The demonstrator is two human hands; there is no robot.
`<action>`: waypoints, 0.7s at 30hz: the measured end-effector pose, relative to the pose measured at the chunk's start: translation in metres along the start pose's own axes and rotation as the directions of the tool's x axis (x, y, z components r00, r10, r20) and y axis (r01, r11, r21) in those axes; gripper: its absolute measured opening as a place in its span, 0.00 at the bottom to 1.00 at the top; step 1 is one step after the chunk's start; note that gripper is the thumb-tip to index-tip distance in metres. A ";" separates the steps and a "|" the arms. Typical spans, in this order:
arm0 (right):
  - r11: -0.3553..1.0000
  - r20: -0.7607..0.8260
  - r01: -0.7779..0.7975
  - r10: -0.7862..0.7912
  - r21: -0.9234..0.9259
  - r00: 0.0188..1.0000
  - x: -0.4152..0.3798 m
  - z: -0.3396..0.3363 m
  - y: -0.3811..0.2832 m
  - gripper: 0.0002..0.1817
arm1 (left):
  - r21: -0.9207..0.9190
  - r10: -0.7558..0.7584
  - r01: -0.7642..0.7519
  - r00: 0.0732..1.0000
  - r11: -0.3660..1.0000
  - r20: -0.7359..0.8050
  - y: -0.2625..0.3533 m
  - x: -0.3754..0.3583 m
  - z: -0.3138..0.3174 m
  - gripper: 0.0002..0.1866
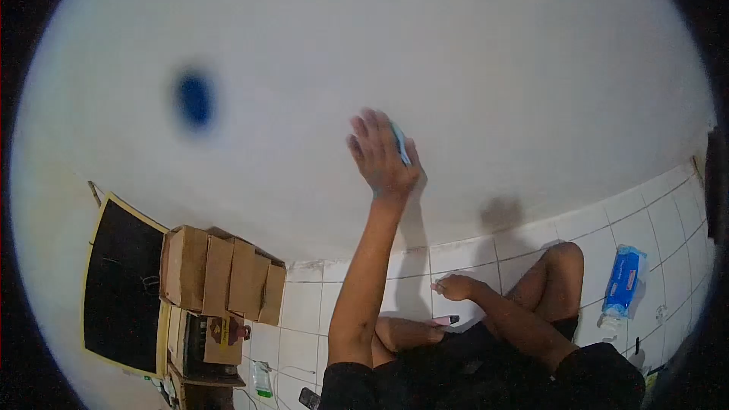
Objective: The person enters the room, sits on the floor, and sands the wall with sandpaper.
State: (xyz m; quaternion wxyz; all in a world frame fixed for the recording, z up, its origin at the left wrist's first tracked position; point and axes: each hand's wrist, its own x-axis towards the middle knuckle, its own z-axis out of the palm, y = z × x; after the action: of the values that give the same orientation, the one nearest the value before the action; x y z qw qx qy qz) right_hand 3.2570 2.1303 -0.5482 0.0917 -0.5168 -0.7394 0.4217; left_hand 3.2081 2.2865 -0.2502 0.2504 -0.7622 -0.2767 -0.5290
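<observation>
My left hand (383,153) is raised against the white wall (493,68), its palm toward the surface. Under the palm, a light blue cloth (401,144) shows along its edge between thumb and forefinger; the rest is hidden. My right hand (457,287) is low in front of my folded legs, above the tiled floor. Its fingers are curled together, and whatever they may hold is too small to make out. Just below that hand, a pink object with a black tip (446,320) lies by my leg.
A blue plastic packet (624,281) lies on the white floor tiles (304,304) at the right. Cardboard boxes (220,266) are stacked at the left beside a dark yellow-framed board (125,288). A clear container (262,378) and a black phone-like device (309,398) are near the bottom.
</observation>
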 end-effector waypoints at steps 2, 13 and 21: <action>0.999 0.031 -0.036 0.036 0.000 0.999 0.000 0.001 0.002 0.33 | 0.009 0.180 -0.184 0.970 0.983 0.164 -0.004 -0.071 0.019 0.32; 0.999 -0.018 -0.022 0.021 -0.032 1.000 0.009 0.019 0.011 0.32 | 0.095 0.266 -0.274 0.960 0.957 0.082 0.031 0.051 -0.001 0.32; 0.999 -0.065 0.023 -0.026 -0.045 0.998 -0.004 0.013 0.007 0.34 | 0.020 0.279 -0.303 0.900 0.953 0.334 0.041 -0.079 0.031 0.28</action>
State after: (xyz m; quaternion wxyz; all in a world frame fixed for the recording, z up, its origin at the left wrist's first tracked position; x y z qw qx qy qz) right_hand 3.2565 2.1206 -0.5606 0.1098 -0.5231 -0.7514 0.3870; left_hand 3.2339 2.2653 -0.3382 0.3039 -0.8627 -0.2162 -0.3414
